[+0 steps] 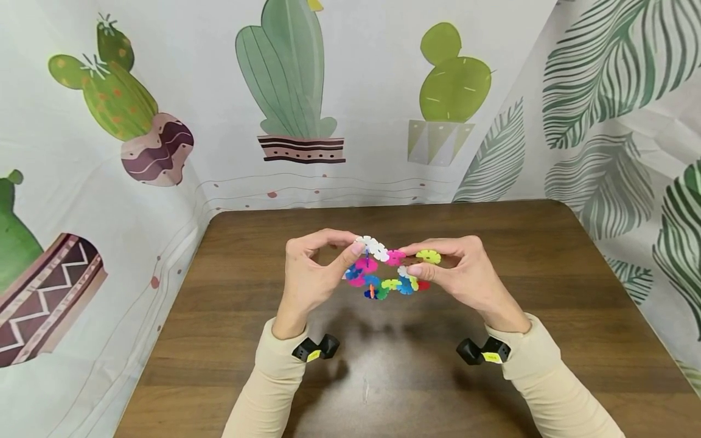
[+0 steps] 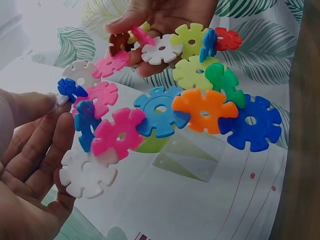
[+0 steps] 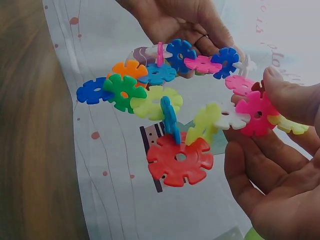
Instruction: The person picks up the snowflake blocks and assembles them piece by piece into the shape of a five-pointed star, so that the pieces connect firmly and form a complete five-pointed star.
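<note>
Both hands hold up a loop of interlocked plastic snowflake discs above the table. My left hand (image 1: 306,280) pinches the loop at its left side, by a white disc (image 1: 378,249). On the other side, my right hand (image 1: 465,274) grips it between thumb and fingers near a pink disc (image 3: 250,107). A yellow disc (image 1: 428,256) sticks out beyond the right fingers. An orange disc (image 2: 220,106) and a dark blue disc (image 2: 262,135) hang in the loop away from the left hand. In the right wrist view, a red disc (image 3: 175,172) juts from the loop. The fingers partly hide the gripped discs.
The brown wooden table (image 1: 383,395) lies below, with shadows of the hands on it. A cloth printed with cacti and leaves (image 1: 378,91) hangs behind and at the sides. A black wrist camera (image 1: 328,345) sits on the left wrist, another camera (image 1: 469,351) on the right.
</note>
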The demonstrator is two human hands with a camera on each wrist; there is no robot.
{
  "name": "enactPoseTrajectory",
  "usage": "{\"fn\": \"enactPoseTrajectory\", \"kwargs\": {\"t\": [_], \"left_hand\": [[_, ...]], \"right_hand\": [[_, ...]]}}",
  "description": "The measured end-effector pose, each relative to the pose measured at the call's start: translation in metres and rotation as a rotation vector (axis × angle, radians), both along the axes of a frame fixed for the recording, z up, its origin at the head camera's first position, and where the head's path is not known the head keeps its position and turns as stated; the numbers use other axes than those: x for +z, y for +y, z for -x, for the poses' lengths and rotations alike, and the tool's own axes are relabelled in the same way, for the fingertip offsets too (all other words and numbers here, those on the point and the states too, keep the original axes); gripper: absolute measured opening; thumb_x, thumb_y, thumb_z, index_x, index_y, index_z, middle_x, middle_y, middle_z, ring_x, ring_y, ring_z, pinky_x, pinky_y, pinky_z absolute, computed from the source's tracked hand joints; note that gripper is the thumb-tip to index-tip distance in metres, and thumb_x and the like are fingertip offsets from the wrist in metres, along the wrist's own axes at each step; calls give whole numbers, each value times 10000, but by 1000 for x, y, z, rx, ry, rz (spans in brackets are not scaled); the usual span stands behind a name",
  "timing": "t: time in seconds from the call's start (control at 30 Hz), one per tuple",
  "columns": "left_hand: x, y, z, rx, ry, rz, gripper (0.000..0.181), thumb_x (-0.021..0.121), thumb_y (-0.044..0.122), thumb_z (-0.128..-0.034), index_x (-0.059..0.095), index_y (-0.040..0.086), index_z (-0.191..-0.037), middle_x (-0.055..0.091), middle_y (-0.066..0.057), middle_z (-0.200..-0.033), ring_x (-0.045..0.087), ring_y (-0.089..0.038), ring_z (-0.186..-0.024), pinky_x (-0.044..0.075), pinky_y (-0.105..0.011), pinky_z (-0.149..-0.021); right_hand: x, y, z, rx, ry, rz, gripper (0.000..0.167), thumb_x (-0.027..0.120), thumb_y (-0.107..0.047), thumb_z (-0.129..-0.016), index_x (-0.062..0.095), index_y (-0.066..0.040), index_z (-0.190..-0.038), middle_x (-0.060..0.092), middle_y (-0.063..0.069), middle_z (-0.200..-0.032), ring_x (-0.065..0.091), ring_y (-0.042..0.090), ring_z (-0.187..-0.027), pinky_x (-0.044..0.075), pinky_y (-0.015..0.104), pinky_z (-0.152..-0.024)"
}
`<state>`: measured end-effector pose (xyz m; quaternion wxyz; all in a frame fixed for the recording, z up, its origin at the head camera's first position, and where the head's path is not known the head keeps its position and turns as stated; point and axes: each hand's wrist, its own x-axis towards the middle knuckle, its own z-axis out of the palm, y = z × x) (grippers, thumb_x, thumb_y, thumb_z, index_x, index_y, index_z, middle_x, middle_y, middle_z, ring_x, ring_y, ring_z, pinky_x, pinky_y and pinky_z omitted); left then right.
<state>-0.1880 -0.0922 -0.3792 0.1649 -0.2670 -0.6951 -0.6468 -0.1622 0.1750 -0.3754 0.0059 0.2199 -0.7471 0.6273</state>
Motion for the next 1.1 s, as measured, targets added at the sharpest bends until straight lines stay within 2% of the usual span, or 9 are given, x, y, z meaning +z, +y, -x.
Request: {"fn": "enactPoseTrajectory", "kwargs": {"t": [0.2, 0.43, 0.53, 0.7, 0.87, 1.1], "left_hand": [[-3, 2, 1, -4, -26, 1, 74, 837, 43, -905, 830, 87, -965, 814, -105, -860, 713, -171, -783, 592, -310, -733], [-4, 4, 2, -8, -43, -37, 66, 837, 42, -901, 829, 70, -960, 803, -140, -854, 736, -138, -774, 594, -255, -716], [-5, 5, 2, -5, -43, -47, 71, 839, 43, -901, 830, 69, -966, 806, -150, -865, 748, -137, -782, 591, -246, -700], [-7, 6, 2, -1, -58, -48, 70, 841, 52, -902, 832, 77, -966, 818, -84, -865, 759, -123, -789, 573, -217, -673], [-8, 8, 4, -14, -84, -56, 62, 838, 50, -902, 826, 59, -963, 815, 5, -856, 752, -94, -787, 563, -200, -668], [-11, 8, 5, -27, -104, -37, 66, 825, 36, -896, 818, 36, -962, 801, -190, -863, 751, -77, -789, 579, -210, -685]], "right_hand": [[-1, 1, 1, -15, -7, 25, 299, 833, 74, -869, 825, -52, -1141, 842, 48, -1066, 797, 170, -901, 641, 293, -673], [-3, 1, -1, -52, -57, 34, 279, 860, -20, -886, 820, -47, -1161, 842, 23, -1059, 780, 162, -885, 647, 297, -708], [-3, -1, -1, -77, -53, 55, 274, 864, -11, -878, 818, -21, -1148, 843, 6, -1040, 756, 137, -860, 639, 275, -698], [-4, -2, 0, -94, -41, 76, 272, 836, 76, -866, 816, 8, -1129, 844, -13, -1020, 753, 124, -854, 631, 254, -690], [-5, -1, -1, -112, -47, 63, 268, 843, 52, -872, 820, -6, -1132, 844, -15, -1034, 752, 139, -891, 631, 258, -697], [-7, -3, -1, -124, -38, 45, 260, 872, 9, -859, 827, -9, -1114, 842, -37, -1014, 747, 131, -847, 626, 266, -659]]}}
